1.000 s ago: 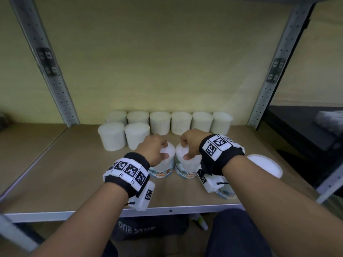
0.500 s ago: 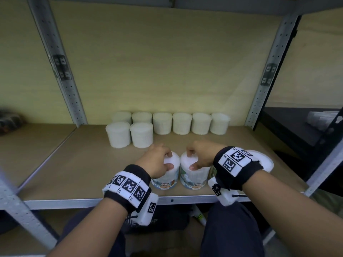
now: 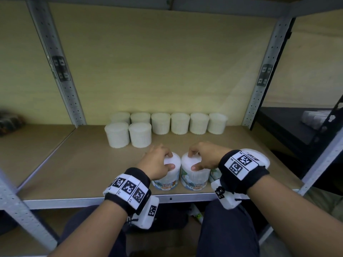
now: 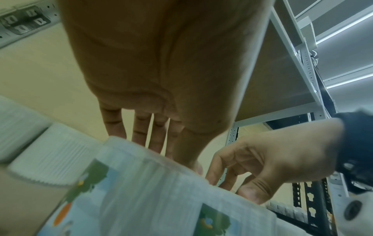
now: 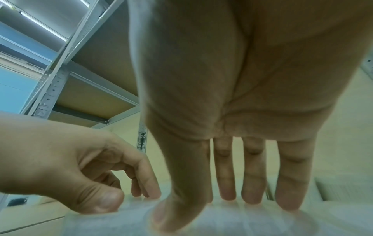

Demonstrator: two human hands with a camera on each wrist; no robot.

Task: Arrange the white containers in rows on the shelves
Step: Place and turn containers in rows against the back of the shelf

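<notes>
- Two white containers (image 3: pixel 172 171) stood upright, long axes vertical, touching side by side near the front edge of the shelf (image 3: pixel 74 164), printed labels facing the person.
- The left hand (image 3: pixel 157 162) gripped the left one's lid from above, the right hand (image 3: pixel 203 156) the other (image 3: pixel 194 173) — fingers curled over the rims, likely to carry both at once.
- Behind stood a full back row (image 3: pixel 179 123) and two in a second row (image 3: pixel 128 134) — probably where these belonged.
</notes>
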